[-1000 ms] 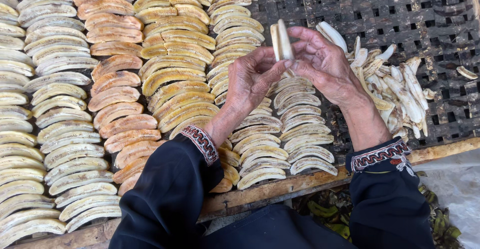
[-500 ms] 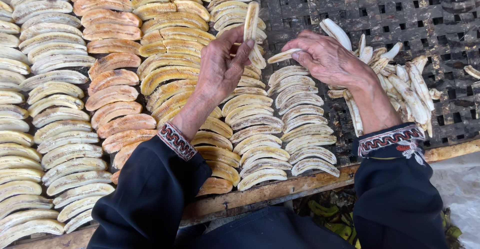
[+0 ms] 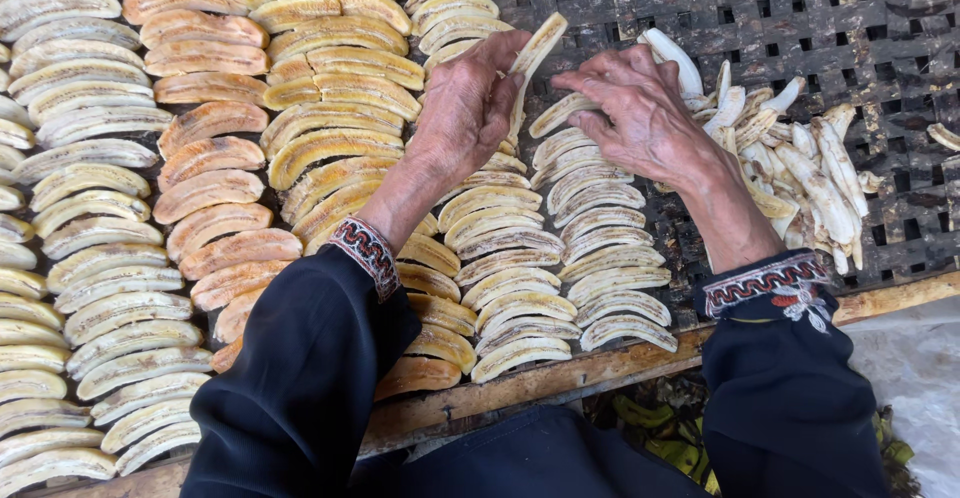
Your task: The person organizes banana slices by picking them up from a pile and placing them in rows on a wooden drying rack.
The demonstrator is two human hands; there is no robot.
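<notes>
Both hands dropped; L hand (image 3: pixel 468 108) pinches banana slice (image 3: pixel 533 53).

Head view, left hand (image 3: pixel 470 108) pinching a pale banana slice (image 3: pixel 533 53) upright, right hand (image 3: pixel 640 113) laying another slice (image 3: pixel 560 113) atop a row, overlapping rows of banana slices (image 3: pixel 200 208) on a dark woven rack (image 3: pixel 800 8), loose pile of slices (image 3: pixel 800 158) beside the right wrist, wooden edge (image 3: pixel 560 373) below.

The two banana slices that were held together between both hands above the rows a second ago have been parted. One slice (image 3: pixel 530 58) has been carried by the left hand (image 3: pixel 470 103) over a middle row, and the other slice (image 3: pixel 562 113) has been lowered by the right hand (image 3: pixel 640 108) onto the top of the right-hand row (image 3: pixel 600 238).
</notes>
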